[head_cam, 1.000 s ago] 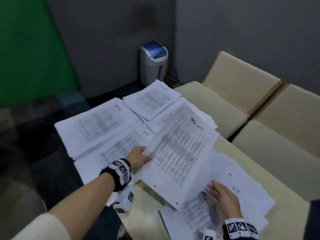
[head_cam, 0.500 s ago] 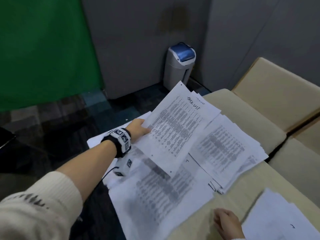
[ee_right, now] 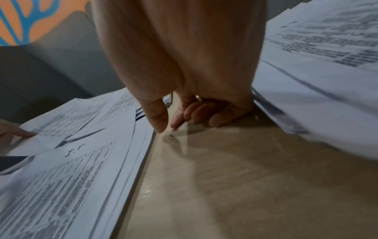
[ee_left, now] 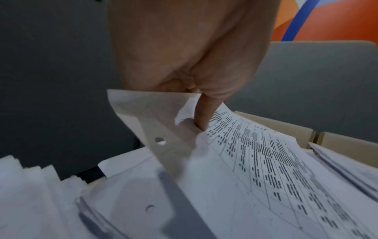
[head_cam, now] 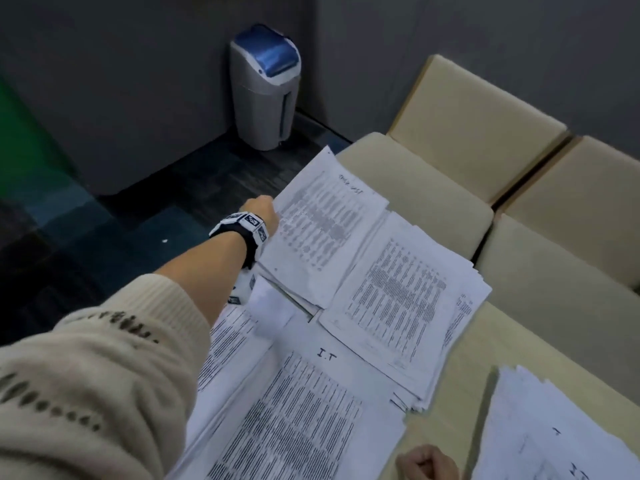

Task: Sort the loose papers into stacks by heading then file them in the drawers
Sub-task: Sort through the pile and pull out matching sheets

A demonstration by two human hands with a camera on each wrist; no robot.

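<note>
My left hand (head_cam: pixel 263 211) reaches to the table's far corner and pinches the left edge of a printed sheet (head_cam: pixel 325 230) with a handwritten heading. The sheet lies tilted over a far stack. In the left wrist view the thumb (ee_left: pixel 202 116) presses on the sheet (ee_left: pixel 255 161), whose punched edge curls up. A stack headed "I.T" (head_cam: pixel 311 393) lies near me, with another stack (head_cam: pixel 398 299) to the right of the held sheet. My right hand (head_cam: pixel 427 462) rests on the bare table (ee_right: pixel 225 177). Its fingers (ee_right: pixel 192 113) are loosely curled and hold nothing.
A loose pile of papers (head_cam: pixel 554 427) lies at the near right. Beige chairs (head_cam: pixel 415 188) stand against the table's far side. A grey bin with a blue lid (head_cam: pixel 265 88) stands in the corner on the dark floor. Bare tabletop (head_cam: pixel 460 393) shows between the stacks.
My left hand has carried the sheet away from me to the far stack. My right hand has come off the loose pile onto bare table and curled its fingers.
</note>
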